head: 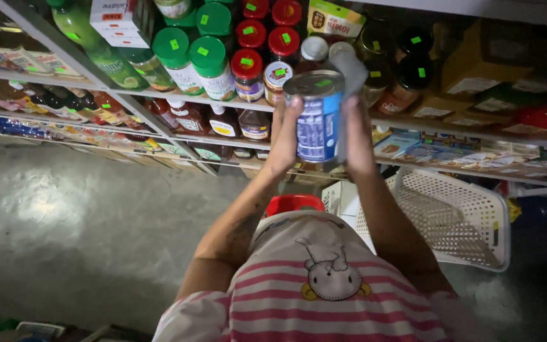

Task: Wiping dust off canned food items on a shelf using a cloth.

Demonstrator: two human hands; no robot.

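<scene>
Head view: left hand and right hand grip closed around blue can, grey cloth pressed beside it, shelf beyond.

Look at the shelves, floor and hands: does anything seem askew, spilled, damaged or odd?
Nothing looks spilled or damaged. The one odd thing is the white slatted basket, which lies tipped on the floor below the shelves. Both hands hold a blue-labelled can upright.

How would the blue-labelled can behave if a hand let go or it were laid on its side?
The can looks like rigid metal, so probably stiff and fairly heavy for its size. Its round body would likely roll. The left hand and right hand grip its smooth sides, possibly slippery.
</scene>
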